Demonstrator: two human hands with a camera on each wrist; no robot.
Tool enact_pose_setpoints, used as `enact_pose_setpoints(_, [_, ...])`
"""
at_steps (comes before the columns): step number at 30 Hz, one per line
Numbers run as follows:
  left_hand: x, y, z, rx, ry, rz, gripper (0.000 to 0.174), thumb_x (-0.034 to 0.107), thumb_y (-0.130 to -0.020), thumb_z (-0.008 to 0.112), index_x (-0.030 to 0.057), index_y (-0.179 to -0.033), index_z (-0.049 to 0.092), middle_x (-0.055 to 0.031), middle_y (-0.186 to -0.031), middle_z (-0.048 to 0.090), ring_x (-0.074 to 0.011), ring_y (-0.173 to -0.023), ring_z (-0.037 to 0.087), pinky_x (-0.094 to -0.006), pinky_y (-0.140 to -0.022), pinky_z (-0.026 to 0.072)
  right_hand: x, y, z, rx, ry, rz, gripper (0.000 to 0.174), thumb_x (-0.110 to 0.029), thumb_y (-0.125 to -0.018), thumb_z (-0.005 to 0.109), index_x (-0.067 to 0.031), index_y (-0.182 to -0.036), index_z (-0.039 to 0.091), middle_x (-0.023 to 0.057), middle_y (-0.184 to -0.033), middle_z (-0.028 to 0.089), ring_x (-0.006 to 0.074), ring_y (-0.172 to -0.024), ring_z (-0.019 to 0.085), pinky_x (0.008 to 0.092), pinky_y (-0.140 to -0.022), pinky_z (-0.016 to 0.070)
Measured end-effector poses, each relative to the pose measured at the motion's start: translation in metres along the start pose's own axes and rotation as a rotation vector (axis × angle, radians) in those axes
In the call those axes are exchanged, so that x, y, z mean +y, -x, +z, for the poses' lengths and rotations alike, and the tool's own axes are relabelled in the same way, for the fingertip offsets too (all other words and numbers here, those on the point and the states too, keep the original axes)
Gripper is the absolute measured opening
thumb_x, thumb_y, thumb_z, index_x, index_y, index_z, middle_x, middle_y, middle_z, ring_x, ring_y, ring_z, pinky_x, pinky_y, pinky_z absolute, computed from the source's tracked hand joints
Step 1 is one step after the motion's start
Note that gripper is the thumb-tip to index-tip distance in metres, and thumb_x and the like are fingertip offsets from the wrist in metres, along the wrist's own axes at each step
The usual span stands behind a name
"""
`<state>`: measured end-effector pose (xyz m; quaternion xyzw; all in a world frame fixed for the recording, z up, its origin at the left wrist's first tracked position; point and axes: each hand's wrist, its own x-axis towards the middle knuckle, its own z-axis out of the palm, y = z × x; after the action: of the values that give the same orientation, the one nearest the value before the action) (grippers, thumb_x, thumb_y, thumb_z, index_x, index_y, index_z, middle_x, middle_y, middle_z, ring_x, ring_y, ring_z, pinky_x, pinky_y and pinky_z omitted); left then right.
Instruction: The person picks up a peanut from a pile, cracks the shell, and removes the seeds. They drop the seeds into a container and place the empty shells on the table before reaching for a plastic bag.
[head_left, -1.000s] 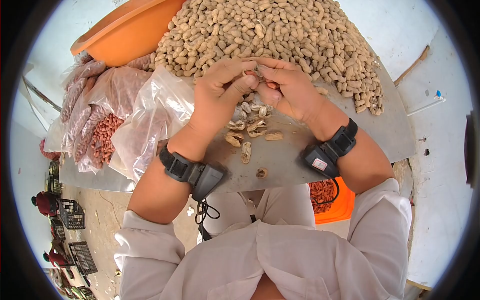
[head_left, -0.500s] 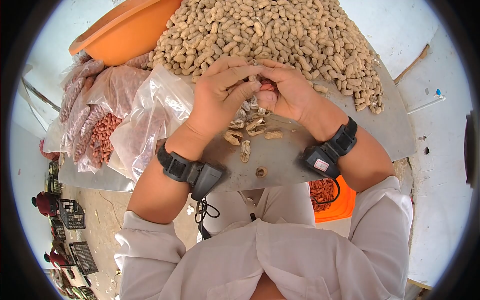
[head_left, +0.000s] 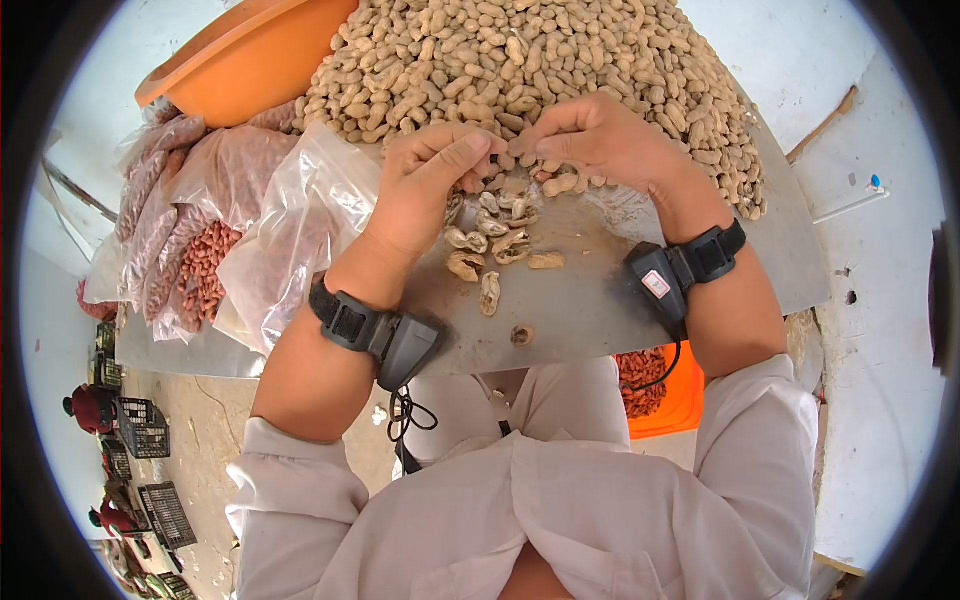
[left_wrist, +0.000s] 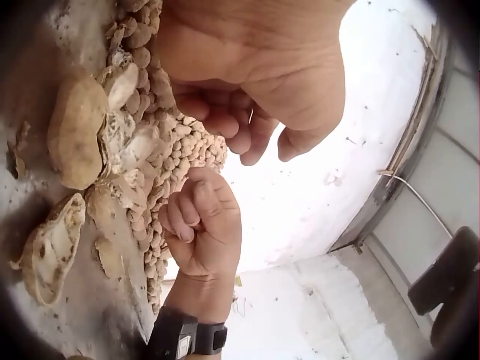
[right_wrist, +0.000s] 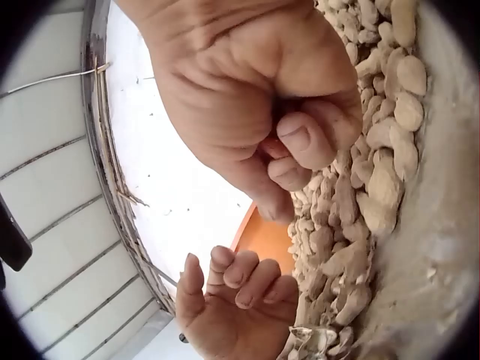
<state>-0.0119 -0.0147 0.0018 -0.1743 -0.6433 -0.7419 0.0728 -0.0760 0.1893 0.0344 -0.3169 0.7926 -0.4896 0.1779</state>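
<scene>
head view, hands: left hand [head_left: 425, 180] and right hand [head_left: 620, 145] meet just above the table, fingertips near each other.
peanut heap [head_left: 500, 60]: directly beyond both hands and spreading past the right one; probably placed there for a short reach.
broken shells [head_left: 510, 245]: between and nearer the body than the hands, perhaps because they fall where the fingers work.
plastic bags [head_left: 235, 165]: left of the left hand, bulging, probably set aside from the shells; the orange basin [head_left: 240, 60] is beyond them.
table edge: the metal table [head_left: 600, 320] curves across on the body side of both hands; the forearms come in over it.
room: bare metal shows between the wrists, while the heap bounds the far side and the bags the left.

left wrist view, left grip: fingers half bent, thumb a narrow gap from them, nothing seen held.
side by the table: shells lie beside the left hand, with pale wall beyond.

right wrist view, right grip: fingers curled in round a reddish kernel [right_wrist: 272, 148], likely tucked there to leave the fingertips freer; how many it holds, i cannot tell.
heap edge: peanuts lie close beside the right hand, thinning onto the metal.
</scene>
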Motion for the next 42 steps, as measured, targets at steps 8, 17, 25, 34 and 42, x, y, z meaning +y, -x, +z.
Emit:
enact_pose_setpoints(8, [-0.002, 0.000, -0.001, -0.002, 0.007, -0.010, 0.025, 0.022, -0.088, 0.057, -0.0014, -0.088, 0.067, -0.0002, -0.067, 0.055, -0.0076, -0.061, 0.046, -0.0203, -0.057, 0.0388, 0.019, -0.001, 0.001, -0.072, 0.760, -0.222, 0.022, -0.011, -0.070, 0.068, -0.0030, -0.090, 0.064, 0.0083, -0.079, 0.062, 0.0193, -0.077, 0.058, 0.0307, -0.067, 0.0450])
enact_pose_setpoints(17, [-0.004, 0.000, 0.006, 0.086, -0.077, -0.096, 0.027, 0.017, -0.088, 0.058, -0.0004, -0.109, 0.061, 0.0019, -0.080, 0.055, -0.0062, -0.068, 0.045, -0.0180, -0.060, 0.0378, -0.012, 0.005, 0.006, 0.060, -0.146, -0.040, 0.017, -0.012, -0.084, 0.059, -0.0041, -0.098, 0.058, 0.0051, -0.078, 0.059, 0.0108, -0.056, 0.052, 0.0226, -0.050, 0.0402])
enact_pose_setpoints(25, [-0.008, -0.004, 0.006, 0.081, 0.120, -0.167, 0.031, 0.015, -0.088, 0.059, 0.0006, -0.115, 0.058, 0.0023, -0.083, 0.057, -0.0048, -0.068, 0.046, -0.0175, -0.062, 0.0398, 0.019, -0.014, 0.026, -0.160, -0.998, -0.152, 0.024, -0.008, -0.088, 0.055, -0.0034, -0.112, 0.053, 0.0050, -0.076, 0.056, 0.0049, -0.049, 0.038, 0.0177, -0.042, 0.0300])
enact_pose_setpoints(34, [-0.005, -0.005, 0.007, 0.125, 0.049, -0.020, 0.027, 0.006, -0.084, 0.062, -0.0020, -0.110, 0.059, -0.0014, -0.086, 0.061, -0.0060, -0.069, 0.051, -0.0174, -0.062, 0.0418, 0.018, -0.015, 0.035, -0.038, -0.988, -0.082, 0.023, -0.012, -0.085, 0.061, -0.0017, -0.106, 0.058, 0.0041, -0.074, 0.057, 0.0051, -0.051, 0.041, 0.0187, -0.044, 0.0320])
enact_pose_setpoints(42, [-0.006, -0.005, 0.008, 0.199, 0.020, -0.031, 0.022, 0.007, -0.084, 0.062, -0.0016, -0.104, 0.060, -0.0030, -0.086, 0.062, -0.0068, -0.070, 0.052, -0.0181, -0.064, 0.0437, 0.004, -0.009, 0.045, 0.209, -0.332, -0.128, 0.025, -0.015, -0.088, 0.053, 0.0016, -0.105, 0.059, 0.0055, -0.077, 0.059, 0.0098, -0.062, 0.052, 0.0229, -0.055, 0.0429])
